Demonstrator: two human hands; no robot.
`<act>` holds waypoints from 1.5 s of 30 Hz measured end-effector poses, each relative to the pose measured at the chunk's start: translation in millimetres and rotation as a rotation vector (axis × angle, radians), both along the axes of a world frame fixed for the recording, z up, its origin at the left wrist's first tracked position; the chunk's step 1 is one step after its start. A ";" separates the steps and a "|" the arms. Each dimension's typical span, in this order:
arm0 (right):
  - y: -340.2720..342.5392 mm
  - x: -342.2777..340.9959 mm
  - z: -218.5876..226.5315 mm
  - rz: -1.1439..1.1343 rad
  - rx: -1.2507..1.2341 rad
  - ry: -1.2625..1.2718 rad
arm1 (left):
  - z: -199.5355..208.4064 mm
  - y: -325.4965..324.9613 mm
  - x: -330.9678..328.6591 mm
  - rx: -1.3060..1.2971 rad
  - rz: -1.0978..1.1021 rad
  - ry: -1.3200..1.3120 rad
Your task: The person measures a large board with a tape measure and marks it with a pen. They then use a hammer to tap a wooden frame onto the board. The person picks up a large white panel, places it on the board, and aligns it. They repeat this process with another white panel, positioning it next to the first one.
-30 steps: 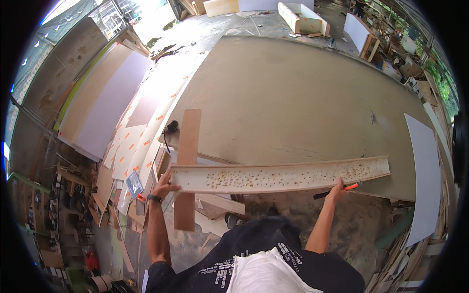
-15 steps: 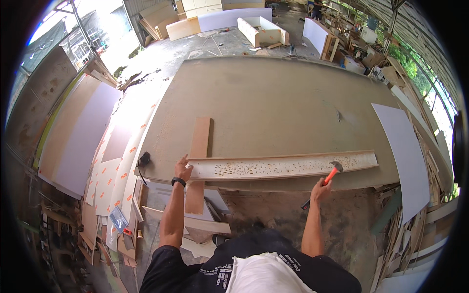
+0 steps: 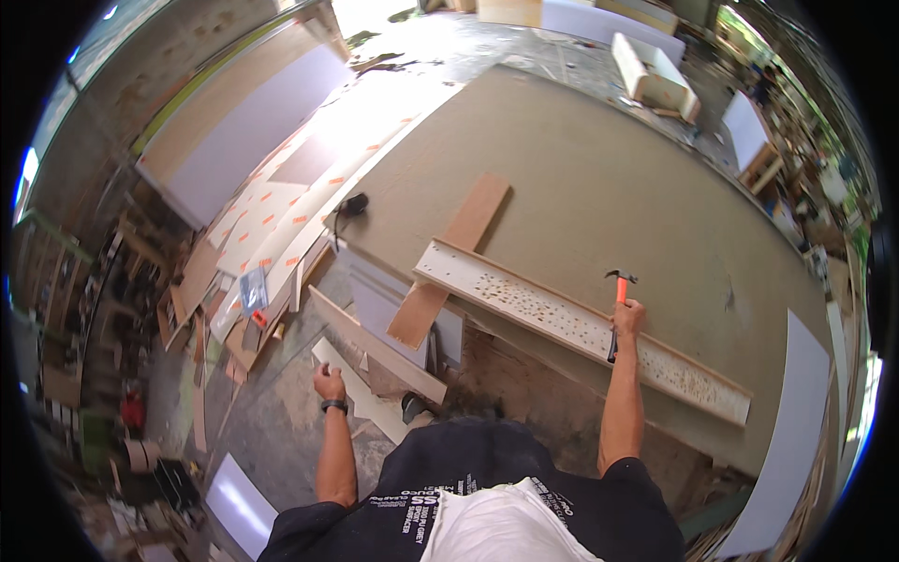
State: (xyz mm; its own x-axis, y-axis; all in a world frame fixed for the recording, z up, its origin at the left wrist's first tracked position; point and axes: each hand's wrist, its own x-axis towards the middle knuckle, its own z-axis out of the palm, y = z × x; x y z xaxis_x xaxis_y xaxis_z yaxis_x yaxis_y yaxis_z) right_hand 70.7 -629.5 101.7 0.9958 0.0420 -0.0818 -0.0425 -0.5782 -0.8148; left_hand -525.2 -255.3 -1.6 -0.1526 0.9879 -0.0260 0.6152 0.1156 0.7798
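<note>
A claw hammer [image 3: 622, 288] with an orange and black handle is gripped in my right hand [image 3: 628, 318], its head pointing up above the long board. That long, narrow white board [image 3: 552, 307] with raised wooden edges lies slanted along the near side of the worktable [image 3: 599, 187]. Many small brown specks or bits dot its white face; I cannot tell which. Under its left end crosses a flat brown plank [image 3: 478, 214]. My left hand [image 3: 329, 382] is off the table at the lower left, fingers loosely curled and apart, with nothing visible in them.
A black tape-measure-like object [image 3: 354, 205] sits at the table's left corner. Offcuts [image 3: 375, 347] lean and lie below the table edge. Left stands a stack of sheets [image 3: 253, 112]; a white panel [image 3: 782, 440] leans at the right. Beyond lies an open box frame [image 3: 655, 75].
My left hand has let go of the long board's left end and dropped toward the floor side. The view has turned left. The hammer stays in my right hand.
</note>
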 end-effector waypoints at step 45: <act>250.1 -229.5 12.4 -0.438 -0.675 -0.307 | 46.5 71.4 -348.8 -0.937 -0.609 -0.327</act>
